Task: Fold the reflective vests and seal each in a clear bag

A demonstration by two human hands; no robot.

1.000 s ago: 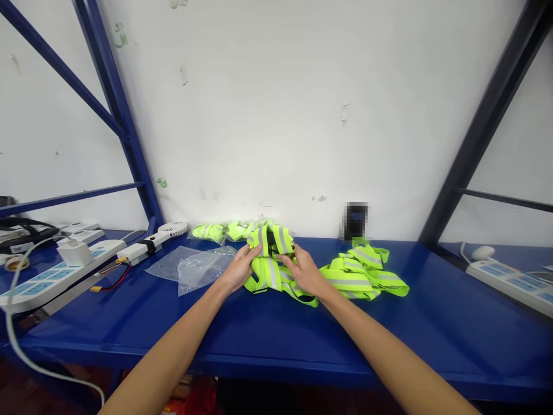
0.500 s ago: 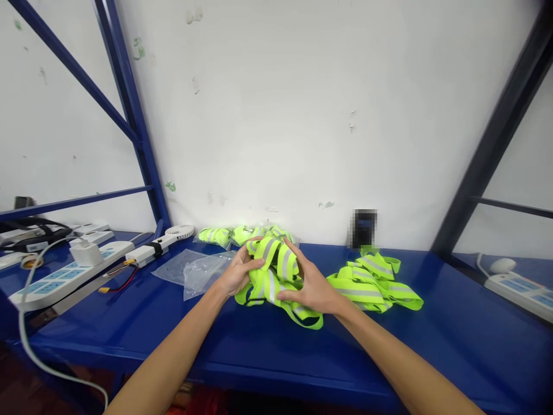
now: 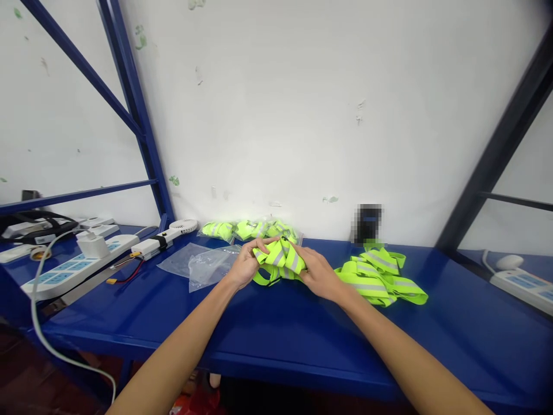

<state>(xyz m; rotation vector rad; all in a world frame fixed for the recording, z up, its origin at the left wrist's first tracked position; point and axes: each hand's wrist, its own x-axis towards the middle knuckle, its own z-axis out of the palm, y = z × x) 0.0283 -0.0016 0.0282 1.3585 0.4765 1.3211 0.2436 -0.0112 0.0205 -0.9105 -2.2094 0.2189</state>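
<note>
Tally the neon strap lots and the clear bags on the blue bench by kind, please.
Neon strap bundle, gripped by left hand and right hand: 1
Loose neon strap pile: 1
Bagged neon packs at the back: at least 2; they overlap, so the exact count is unclear
Empty clear bags, overlapping: 2
Total: at least 6

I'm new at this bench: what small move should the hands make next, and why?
Probably the left hand should let go and reach for the clear bag just left of it, while the right hand grips the strap bundle alone. Both hands now squeeze it compact, and similar bundles lie bagged by the wall.
</note>
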